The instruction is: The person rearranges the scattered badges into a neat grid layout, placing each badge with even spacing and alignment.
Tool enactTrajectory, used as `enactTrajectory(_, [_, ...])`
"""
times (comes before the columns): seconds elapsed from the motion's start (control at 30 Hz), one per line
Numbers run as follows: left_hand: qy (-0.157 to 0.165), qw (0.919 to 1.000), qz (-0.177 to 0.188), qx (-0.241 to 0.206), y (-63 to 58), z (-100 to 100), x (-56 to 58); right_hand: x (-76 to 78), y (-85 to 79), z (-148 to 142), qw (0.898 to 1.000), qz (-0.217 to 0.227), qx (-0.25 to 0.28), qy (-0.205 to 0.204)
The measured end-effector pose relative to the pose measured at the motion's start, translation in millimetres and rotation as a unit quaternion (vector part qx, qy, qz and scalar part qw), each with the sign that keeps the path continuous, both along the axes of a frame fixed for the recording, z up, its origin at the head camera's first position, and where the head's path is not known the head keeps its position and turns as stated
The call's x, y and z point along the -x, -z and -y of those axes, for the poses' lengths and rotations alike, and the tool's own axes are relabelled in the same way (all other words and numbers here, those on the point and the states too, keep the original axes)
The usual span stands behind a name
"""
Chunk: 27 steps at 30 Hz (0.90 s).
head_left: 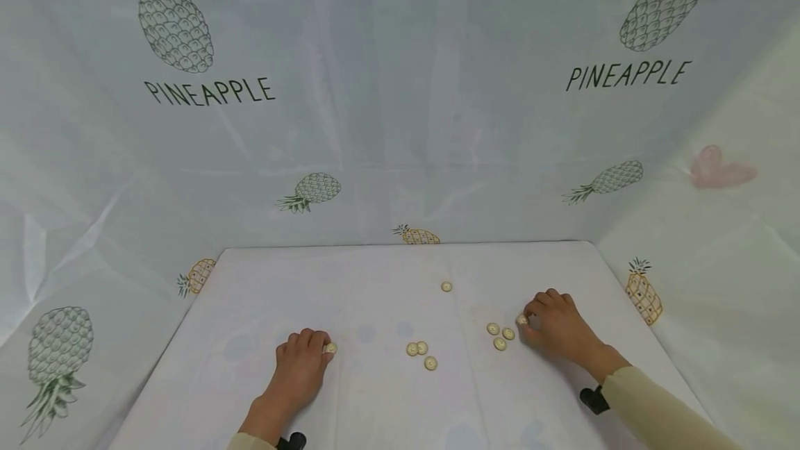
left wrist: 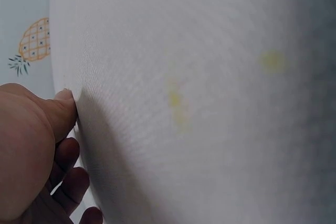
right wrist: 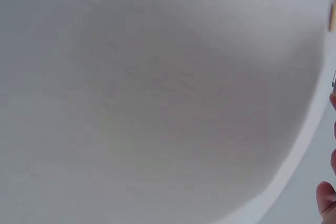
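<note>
The left hand (head_left: 300,365) pinches a disc (head_left: 332,348) on the left of the table (head_left: 250,297); the right hand (head_left: 560,327) pinches another disc (head_left: 522,319) on the right, just beside a trio (head_left: 500,344). A touching pair (head_left: 412,349) and a near disc (head_left: 430,363) lie between the hands, a lone disc (head_left: 446,287) farther off. The right thumb could knock the trio, being so close; either pinched disc, small and held by its edge, might slip.
</note>
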<state>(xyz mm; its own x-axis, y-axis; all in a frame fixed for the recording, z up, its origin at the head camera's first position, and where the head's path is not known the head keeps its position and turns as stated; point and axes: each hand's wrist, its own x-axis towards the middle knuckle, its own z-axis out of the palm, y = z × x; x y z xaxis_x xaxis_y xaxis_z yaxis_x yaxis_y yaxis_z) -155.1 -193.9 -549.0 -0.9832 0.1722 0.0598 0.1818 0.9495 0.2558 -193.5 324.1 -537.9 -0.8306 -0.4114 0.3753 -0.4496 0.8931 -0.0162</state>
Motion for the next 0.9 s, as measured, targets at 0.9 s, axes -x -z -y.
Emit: enactTrajectory(0.9, [0.002,0.9999,-0.009,-0.014,2.8,0,1.0,51.8,2.7,104,0.997,0.067,0.008,-0.043])
